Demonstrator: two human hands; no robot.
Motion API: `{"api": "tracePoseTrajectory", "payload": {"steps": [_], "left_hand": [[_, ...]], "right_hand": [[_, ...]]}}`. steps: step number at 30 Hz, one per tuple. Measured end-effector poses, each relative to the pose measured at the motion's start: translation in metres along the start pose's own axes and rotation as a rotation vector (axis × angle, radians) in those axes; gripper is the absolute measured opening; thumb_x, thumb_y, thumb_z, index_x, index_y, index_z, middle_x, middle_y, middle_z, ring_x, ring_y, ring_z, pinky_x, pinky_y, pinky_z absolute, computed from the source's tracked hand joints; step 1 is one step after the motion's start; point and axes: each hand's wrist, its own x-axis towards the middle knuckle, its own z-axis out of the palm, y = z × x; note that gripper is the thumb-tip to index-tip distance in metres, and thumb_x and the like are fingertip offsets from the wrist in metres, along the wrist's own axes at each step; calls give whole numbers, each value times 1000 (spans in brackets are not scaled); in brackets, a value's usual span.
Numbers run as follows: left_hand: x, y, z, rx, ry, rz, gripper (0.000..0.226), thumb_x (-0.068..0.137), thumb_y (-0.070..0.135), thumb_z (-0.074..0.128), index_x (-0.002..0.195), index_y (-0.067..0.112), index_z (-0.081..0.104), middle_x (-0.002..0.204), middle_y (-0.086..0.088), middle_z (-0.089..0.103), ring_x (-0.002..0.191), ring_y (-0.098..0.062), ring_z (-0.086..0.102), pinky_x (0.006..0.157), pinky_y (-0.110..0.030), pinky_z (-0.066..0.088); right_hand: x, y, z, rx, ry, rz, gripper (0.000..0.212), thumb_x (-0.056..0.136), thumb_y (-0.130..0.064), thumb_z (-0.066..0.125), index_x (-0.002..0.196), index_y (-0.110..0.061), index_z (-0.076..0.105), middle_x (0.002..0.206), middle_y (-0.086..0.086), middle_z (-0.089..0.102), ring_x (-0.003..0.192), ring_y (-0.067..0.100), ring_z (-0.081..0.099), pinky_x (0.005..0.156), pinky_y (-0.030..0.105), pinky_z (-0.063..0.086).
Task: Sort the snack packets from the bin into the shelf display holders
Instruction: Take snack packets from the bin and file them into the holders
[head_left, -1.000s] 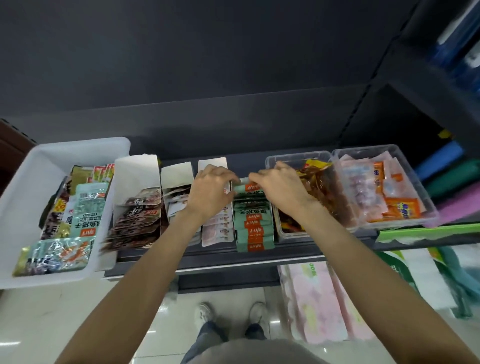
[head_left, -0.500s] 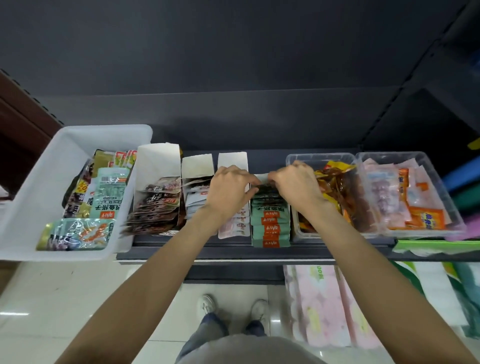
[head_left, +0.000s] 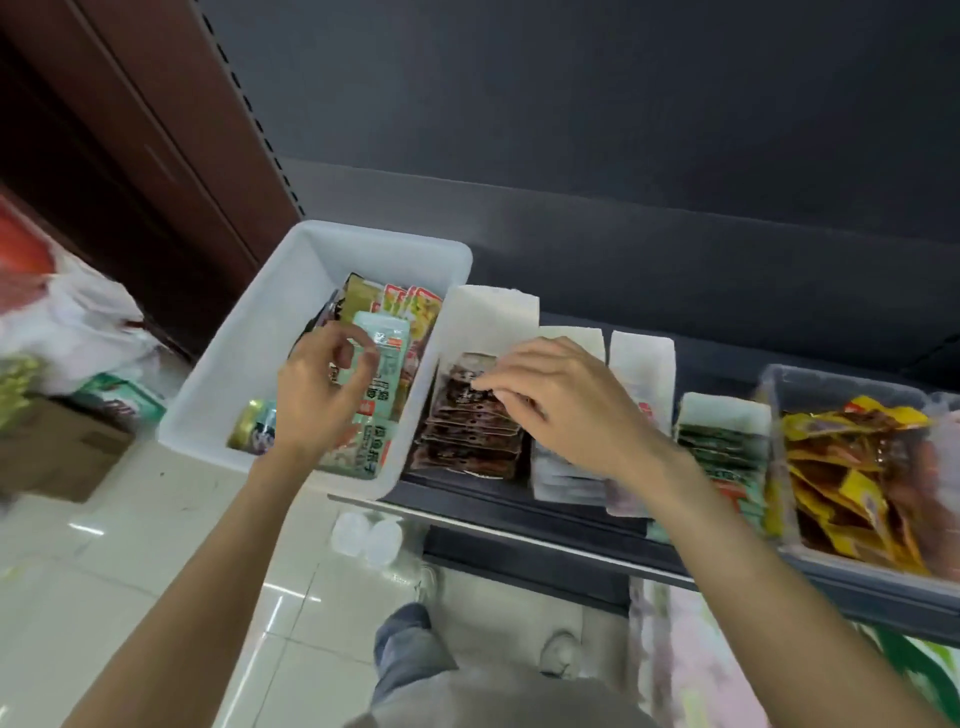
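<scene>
A white bin (head_left: 234, 374) at the shelf's left end holds several snack packets, among them light green ones (head_left: 387, 338) on top. My left hand (head_left: 317, 395) hovers over the green packets with its fingers loosely curled and nothing visibly in its grasp. To the bin's right stands a white holder (head_left: 488, 317) with a row of brown packets (head_left: 467, 441). My right hand (head_left: 566, 400) reaches across it, fingertips touching the rearmost brown packet. Further right are holders of pale packets (head_left: 641, 364) and dark green packets (head_left: 722, 441).
A clear box of yellow and brown packets (head_left: 852, 467) sits at the right. The dark shelf's front edge (head_left: 519, 525) runs below the holders. On the tiled floor at left lie a cardboard box (head_left: 57, 452) and a white plastic bag (head_left: 67, 322).
Both hands left the dark green packet row and moved left. My left hand is now over the bin and my right hand is on the brown packets. The view swung left.
</scene>
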Motion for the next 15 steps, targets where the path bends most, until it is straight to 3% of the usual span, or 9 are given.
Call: {"api": "tracePoseTrajectory", "payload": {"steps": [2, 4, 9, 12, 15], "left_hand": [[13, -48, -20, 88, -143, -172, 3, 86, 28, 62, 86, 27, 59, 75, -1, 61, 71, -21, 57, 65, -32, 43], [26, -89, -34, 170, -314, -250, 12, 85, 25, 67, 96, 24, 64, 89, 0, 66, 81, -20, 62, 71, -30, 45], [53, -137, -33, 237, -541, -209, 34, 85, 30, 65, 117, 19, 61, 110, -1, 66, 94, -19, 63, 84, -31, 51], [63, -142, -17, 265, -682, -172, 37, 88, 27, 60, 124, 19, 58, 117, -2, 64, 100, -20, 62, 90, -34, 50], [72, -149, -9, 242, -729, -152, 33, 89, 16, 52, 121, 16, 60, 118, -6, 64, 95, -23, 64, 87, -36, 52]], "right_hand": [[33, -16, 27, -18, 23, -63, 24, 91, -17, 53, 103, -19, 73, 98, -3, 72, 95, 17, 63, 83, 32, 47], [69, -32, 54, -6, -9, -36, 20, 90, -13, 59, 104, -17, 72, 99, -1, 72, 94, 18, 63, 82, 34, 49], [150, -50, 141, -104, -321, 295, 32, 96, -14, 47, 126, -10, 54, 113, 7, 64, 98, 25, 62, 82, 41, 53], [178, -49, 184, -108, -508, 560, 51, 96, -23, 53, 139, -4, 36, 119, 14, 58, 92, 26, 61, 73, 34, 52], [183, -50, 215, -87, -666, 745, 87, 84, -47, 65, 146, -6, 19, 144, 23, 31, 123, 39, 45, 95, 41, 46]]}}
